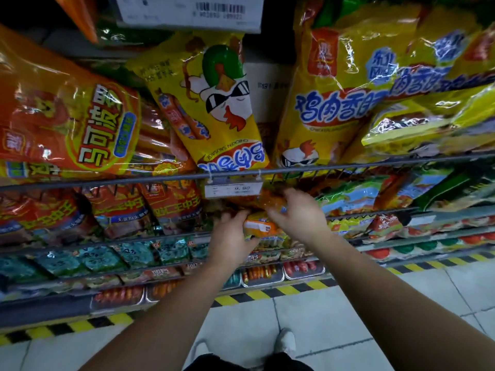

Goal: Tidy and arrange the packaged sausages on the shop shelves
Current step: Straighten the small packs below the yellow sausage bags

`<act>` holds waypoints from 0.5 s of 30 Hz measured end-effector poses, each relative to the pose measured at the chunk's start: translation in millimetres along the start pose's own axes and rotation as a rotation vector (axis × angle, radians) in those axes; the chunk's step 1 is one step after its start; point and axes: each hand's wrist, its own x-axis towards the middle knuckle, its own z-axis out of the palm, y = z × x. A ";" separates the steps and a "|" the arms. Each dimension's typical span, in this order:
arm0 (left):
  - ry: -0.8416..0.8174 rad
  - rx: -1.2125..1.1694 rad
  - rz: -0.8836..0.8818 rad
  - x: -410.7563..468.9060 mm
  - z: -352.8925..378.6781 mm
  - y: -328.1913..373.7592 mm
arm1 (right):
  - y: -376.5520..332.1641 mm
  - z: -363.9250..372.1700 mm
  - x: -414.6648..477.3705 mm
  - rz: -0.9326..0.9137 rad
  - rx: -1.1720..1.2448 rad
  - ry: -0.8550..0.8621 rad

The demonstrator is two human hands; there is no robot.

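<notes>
Crowded shop shelves with grey wire rails; the left hand and right hand both grip one orange-yellow plastic sausage packet, fingers curled round it.

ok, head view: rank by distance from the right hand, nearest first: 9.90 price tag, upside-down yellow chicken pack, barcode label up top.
1. 9.90 price tag: on the rail, up-left of the right hand gripping the orange pack.
2. upside-down yellow chicken pack: higher, above the tag.
3. barcode label: top edge, farthest.
</notes>
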 end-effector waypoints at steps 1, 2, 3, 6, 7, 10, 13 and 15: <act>0.020 0.009 -0.020 0.3 3.4 2.8 | -2.0 -2.0 5.8 -0.015 -0.056 -0.050; 0.045 0.008 -0.039 0.8 6.1 5.5 | -4.6 -3.9 11.3 -0.029 -0.086 -0.095; 0.070 0.003 -0.054 1.5 8.2 7.7 | -6.7 -4.7 16.4 -0.044 -0.098 -0.129; 0.104 0.006 -0.076 2.6 11.6 15.1 | -10.0 -1.8 27.2 -0.087 -0.150 -0.173; 0.116 0.004 -0.073 2.3 11.3 18.0 | -10.4 0.3 29.3 -0.093 -0.181 -0.183; 0.144 0.009 -0.064 3.3 11.3 21.5 | -10.8 3.6 35.4 -0.065 -0.222 -0.221; 0.140 -0.016 -0.042 3.7 11.0 17.9 | -7.1 1.2 40.2 -0.051 -0.167 -0.225; 0.135 -0.058 -0.034 2.5 8.3 10.7 | -4.3 -1.0 40.7 -0.067 -0.120 -0.246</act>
